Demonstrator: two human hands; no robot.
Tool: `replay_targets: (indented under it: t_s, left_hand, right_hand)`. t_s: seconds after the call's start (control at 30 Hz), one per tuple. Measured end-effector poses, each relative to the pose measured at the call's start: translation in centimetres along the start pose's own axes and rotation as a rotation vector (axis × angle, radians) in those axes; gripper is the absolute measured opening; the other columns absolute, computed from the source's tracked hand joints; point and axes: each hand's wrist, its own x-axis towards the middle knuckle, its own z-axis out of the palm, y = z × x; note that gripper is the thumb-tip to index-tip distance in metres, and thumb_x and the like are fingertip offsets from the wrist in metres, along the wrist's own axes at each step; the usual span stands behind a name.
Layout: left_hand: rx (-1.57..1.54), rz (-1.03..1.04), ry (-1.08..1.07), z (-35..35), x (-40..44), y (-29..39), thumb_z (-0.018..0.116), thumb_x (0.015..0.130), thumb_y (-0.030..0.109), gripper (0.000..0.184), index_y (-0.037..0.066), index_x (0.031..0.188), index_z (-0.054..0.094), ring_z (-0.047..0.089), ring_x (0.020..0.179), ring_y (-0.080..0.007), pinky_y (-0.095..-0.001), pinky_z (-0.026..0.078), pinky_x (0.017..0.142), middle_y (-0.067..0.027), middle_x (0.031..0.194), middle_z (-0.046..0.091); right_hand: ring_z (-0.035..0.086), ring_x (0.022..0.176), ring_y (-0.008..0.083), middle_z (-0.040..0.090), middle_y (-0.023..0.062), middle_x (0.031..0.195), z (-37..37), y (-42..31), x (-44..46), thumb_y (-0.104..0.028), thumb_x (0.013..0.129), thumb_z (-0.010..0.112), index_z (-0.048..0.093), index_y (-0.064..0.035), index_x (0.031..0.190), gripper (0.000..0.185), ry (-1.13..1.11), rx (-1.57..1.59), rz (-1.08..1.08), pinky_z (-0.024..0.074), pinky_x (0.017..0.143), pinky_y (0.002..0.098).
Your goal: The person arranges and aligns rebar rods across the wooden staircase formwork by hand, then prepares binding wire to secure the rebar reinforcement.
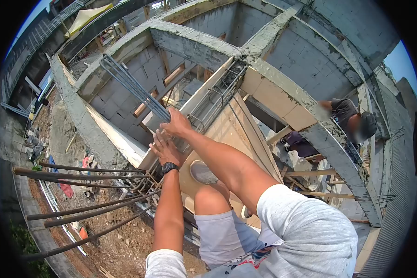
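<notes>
Partly hidden steel rods point(137, 90), lower ends behind right hand point(177, 124)

Ahead of the person, the bundle of bent rods point(141, 95) has its near end at the right hand point(177, 124), the left hand point(165, 148) just behind it. To their right, a rebar cage point(222, 90) lies in formwork point(224, 125); leftward, bars point(83, 177) jut over rubble ground point(125, 241). Far right, a co-worker point(345, 111) is beside a concrete beam point(292, 88), seemingly beyond it, footing hidden.
</notes>
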Motion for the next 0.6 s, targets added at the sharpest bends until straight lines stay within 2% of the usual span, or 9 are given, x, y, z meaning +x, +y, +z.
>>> replay_targets:
  t_s: [0.13, 0.2, 0.3, 0.33, 0.47, 0.57, 0.6]
  left_hand:
    - [0.017, 0.006, -0.045, 0.4, -0.3, -0.1, 0.072, 0.071, 0.059, 0.112, 0.010, 0.160, 0.023, 0.001, 0.156, -0.0344, -0.0600, -0.002, 0.121, -0.0181, 0.168, 0.006]
    - [-0.071, 0.006, -0.049, 0.4, -0.3, -0.1, 0.073, 0.070, 0.054, 0.110, 0.011, 0.159, 0.025, 0.001, 0.156, -0.0346, -0.0601, -0.001, 0.121, -0.0177, 0.168, 0.006]
    - [-0.126, -0.033, -0.334, -5.3, 0.4, 0.0, 0.069, 0.079, 0.062, 0.100, 0.013, 0.157, 0.032, -0.003, 0.155, -0.0368, -0.0600, 0.000, 0.122, -0.0181, 0.168, -0.001]
    - [-0.170, -0.025, -0.193, -3.1, 0.2, -0.1, 0.081, 0.061, 0.067, 0.128, 0.012, 0.160, 0.023, -0.002, 0.155, -0.0372, -0.0603, 0.001, 0.122, -0.0179, 0.168, -0.001]
    - [-0.221, -0.012, -0.184, -3.0, 0.0, -0.2, 0.086, 0.060, 0.059, 0.140, 0.009, 0.162, 0.003, -0.002, 0.155, -0.0367, -0.0606, 0.001, 0.122, -0.0182, 0.168, 0.000]
    - [-0.258, -0.022, -0.312, -6.1, 0.1, -0.3, 0.085, 0.062, 0.060, 0.140, 0.009, 0.162, 0.001, -0.004, 0.155, -0.0364, -0.0601, 0.000, 0.122, -0.0189, 0.168, 0.000]
    - [-0.243, -0.026, -0.292, -6.5, 0.2, -0.2, 0.084, 0.063, 0.059, 0.140, 0.009, 0.162, -0.001, -0.004, 0.155, -0.0368, -0.0596, 0.000, 0.123, -0.0194, 0.168, 0.000]
  right_hand:
    - [0.065, 0.103, 0.0426, 0.067, 0.0256, 0.107, 1.2, 0.0, -0.1, -0.038, 0.080, 0.070, 0.048, -0.0056, 0.126, 0.060, 0.017, 0.021, 0.073, 0.0500, 0.088, 0.0498]
    - [0.066, 0.098, 0.0440, 0.068, 0.0251, 0.101, 0.9, -0.1, -0.7, -0.036, 0.081, 0.068, 0.047, -0.0042, 0.122, 0.056, 0.022, -0.006, -0.013, 0.0503, 0.085, 0.0511]
    - [0.066, 0.095, 0.0459, 0.068, 0.0256, 0.097, 0.8, 0.3, -2.4, -0.031, 0.081, 0.066, 0.049, -0.0041, 0.117, 0.048, 0.031, -0.044, -0.030, 0.0502, 0.081, 0.0527]
    - [0.065, 0.094, 0.0464, 0.067, 0.0261, 0.096, 0.4, 0.6, -3.3, -0.031, 0.082, 0.066, 0.049, -0.0042, 0.115, 0.046, 0.058, -0.045, -0.011, 0.0499, 0.080, 0.0531]
    - [0.064, 0.091, 0.0482, 0.066, 0.0270, 0.091, -1.3, 2.7, -5.0, -0.028, 0.083, 0.065, 0.050, -0.0041, 0.108, 0.038, 0.190, -0.091, -0.050, 0.0491, 0.078, 0.0537]
    - [0.064, 0.092, 0.0503, 0.067, 0.0302, 0.091, -3.8, 2.8, -5.6, -0.027, 0.084, 0.064, 0.049, 0.0011, 0.113, 0.043, 0.176, -0.139, -0.065, 0.0501, 0.081, 0.0556]
    - [0.064, 0.092, 0.0505, 0.066, 0.0307, 0.091, -4.6, 2.5, -5.7, -0.025, 0.084, 0.063, 0.048, 0.0016, 0.112, 0.041, 0.173, -0.122, -0.046, 0.0495, 0.081, 0.0563]
